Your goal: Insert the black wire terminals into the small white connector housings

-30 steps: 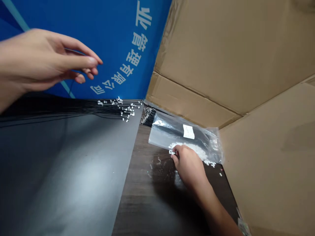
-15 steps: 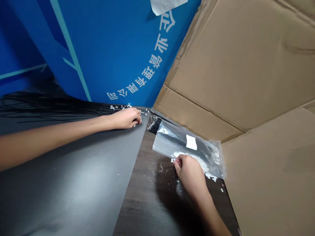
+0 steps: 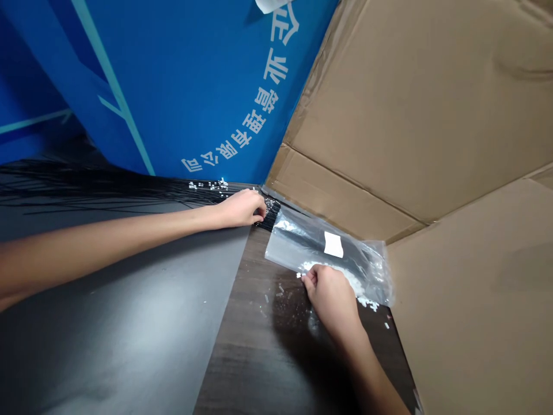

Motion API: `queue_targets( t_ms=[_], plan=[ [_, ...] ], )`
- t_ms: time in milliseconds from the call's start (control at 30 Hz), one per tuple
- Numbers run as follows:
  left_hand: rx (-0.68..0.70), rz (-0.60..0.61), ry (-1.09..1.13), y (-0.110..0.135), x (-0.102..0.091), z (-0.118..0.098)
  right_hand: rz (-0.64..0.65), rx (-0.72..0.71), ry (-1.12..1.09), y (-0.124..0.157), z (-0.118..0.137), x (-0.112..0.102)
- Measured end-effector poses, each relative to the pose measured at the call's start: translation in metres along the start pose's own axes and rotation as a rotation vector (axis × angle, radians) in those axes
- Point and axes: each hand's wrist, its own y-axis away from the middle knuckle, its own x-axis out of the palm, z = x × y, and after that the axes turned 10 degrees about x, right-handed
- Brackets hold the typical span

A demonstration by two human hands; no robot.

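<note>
My left hand is at the tips of the black wires that stick out of a clear plastic bag. Its thumb and fingers are curled together, and what lies between them is hidden. My right hand pinches thumb and forefinger at the near edge of a pile of small white plastic pieces. A few such pieces touch or lie right by the fingertips; whether one is held I cannot make out. The bag, with a white label, lies behind the pile.
Long loose black wires run along the back left, with several white pieces on them. A blue printed panel stands behind. Cardboard walls the right side. A grey sheet covers the left of the dark wood-grain table.
My left hand has moved right, from the loose wires' white ends to the wire tips at the bag's mouth. My right hand stays pinched by the pile. The view has shifted slightly.
</note>
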Motion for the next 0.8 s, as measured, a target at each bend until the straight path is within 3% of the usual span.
queue_targets(
  t_ms=[300,567,700,800],
  plan=[
    [-0.049,-0.130,0.051,0.003,-0.024,-0.020,-0.007,-0.001,0.061,0.004,0.001,0.001],
    [-0.210,-0.372,0.222,0.023,-0.084,-0.041,-0.021,0.006,0.127,0.006,0.006,-0.002],
    [-0.315,-0.569,0.341,0.040,-0.122,-0.061,-0.043,-0.009,0.154,0.009,0.006,-0.002],
    [-0.414,-0.848,0.439,0.059,-0.149,-0.077,-0.060,-0.022,0.165,0.011,0.005,-0.003]
  ],
)
